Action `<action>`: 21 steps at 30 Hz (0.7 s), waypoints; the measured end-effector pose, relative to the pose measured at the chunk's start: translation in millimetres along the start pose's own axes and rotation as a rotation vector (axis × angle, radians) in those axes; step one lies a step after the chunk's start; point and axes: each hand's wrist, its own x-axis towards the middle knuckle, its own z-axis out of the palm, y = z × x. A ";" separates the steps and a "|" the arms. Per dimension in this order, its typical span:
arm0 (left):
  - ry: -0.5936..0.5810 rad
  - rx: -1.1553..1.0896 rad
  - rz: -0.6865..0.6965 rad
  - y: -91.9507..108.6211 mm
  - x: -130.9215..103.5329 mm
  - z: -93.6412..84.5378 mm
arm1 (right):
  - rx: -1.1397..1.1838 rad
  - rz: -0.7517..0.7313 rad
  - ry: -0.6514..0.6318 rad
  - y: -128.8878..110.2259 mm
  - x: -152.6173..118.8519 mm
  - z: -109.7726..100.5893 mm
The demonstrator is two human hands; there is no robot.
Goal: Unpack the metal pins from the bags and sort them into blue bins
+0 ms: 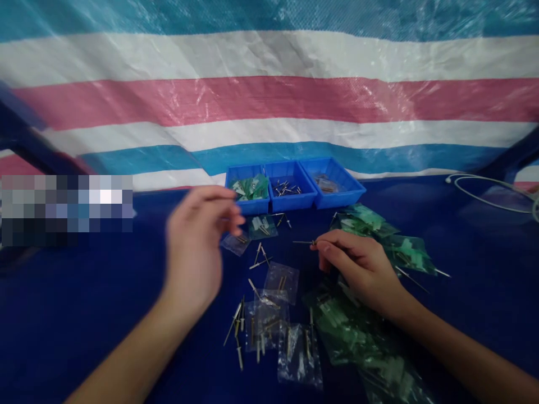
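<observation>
My right hand (357,264) pinches a thin metal pop rivet (304,242) between thumb and fingertips, its shank pointing left. Below that hand lie green plastic bags (349,320) with white pieces inside. My left hand (197,235) is raised, slightly blurred, its fingers loosely bent and apart with nothing visible in them. It hovers beside a small clear bag (236,243) and a greenish bag (263,226) with pale pieces. Loose rivets (260,257) lie between my hands. Nearer me are several clear bags (300,356) of metal pieces and more loose rivets (239,325).
Three blue bins stand at the back: the left bin (247,207) holds green bags, the middle bin (295,201) loose rivets, the right bin (343,197) clear bags. More green bags (366,221) lie right. A white cable (488,175) curls at far right; a striped sheet (269,101) hangs behind.
</observation>
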 end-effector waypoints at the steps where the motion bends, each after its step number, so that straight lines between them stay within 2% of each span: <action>1: -0.061 0.011 -0.026 -7.8 2.0 8.3 | 0.011 0.008 0.026 0.8 0.4 -0.4; 4: -0.315 0.120 -0.063 -29.9 -5.5 29.4 | 0.040 0.010 0.138 0.6 1.5 -2.1; 6: -0.422 0.171 -0.036 -37.5 -17.1 34.7 | 0.047 0.004 0.190 -1.2 2.1 -2.8; 8: -0.435 0.222 -0.028 -39.5 -27.4 32.8 | 0.043 -0.002 0.179 -2.8 2.8 -2.0; 10: -0.388 0.249 -0.008 -39.5 -32.5 27.4 | 0.044 -0.009 0.126 -3.5 3.5 0.5; 15: -0.306 0.278 0.004 -44.5 -26.6 18.6 | 0.076 0.020 0.025 -2.8 4.8 8.7; 21: -0.411 0.383 -0.006 -43.8 -17.8 18.2 | 0.102 0.036 -0.023 -6.4 4.3 9.5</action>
